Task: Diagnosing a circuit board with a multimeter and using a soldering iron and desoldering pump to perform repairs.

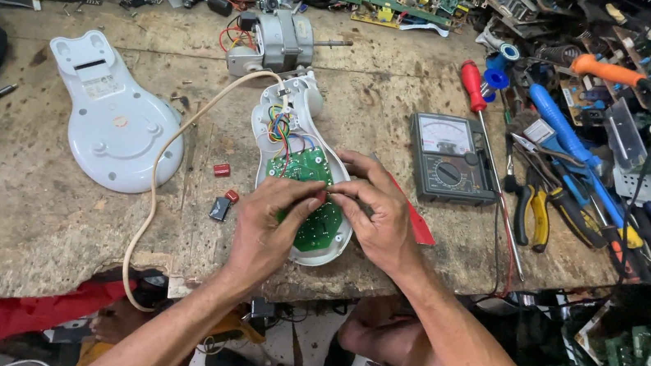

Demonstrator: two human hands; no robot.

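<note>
A: Where is the open white casing (302, 114) placed?

B: On the worn workbench (24, 212), centre, its rounded end near the front edge. A green circuit board (309, 197) is seated inside. Long axis runs from the front edge away toward the grey motor (276, 43); narrow neck points away, slightly left.

A: Hands?

B: Both are laid over the board. Left hand (270, 230) fingers are curled shut and pinched at the board's middle. Right hand (375, 214) fingertips are pinched against them. What is pinched cannot be told, too small.

A: Room around?

B: Left side is open bench as far as the white back cover (114, 120), crossed only by a cream cable (167, 155). A red capacitor (221, 169) and small parts lie just left. Right is tight: a multimeter (451, 157) near, then red screwdriver (476, 90), pliers (532, 217), piled tools.
</note>
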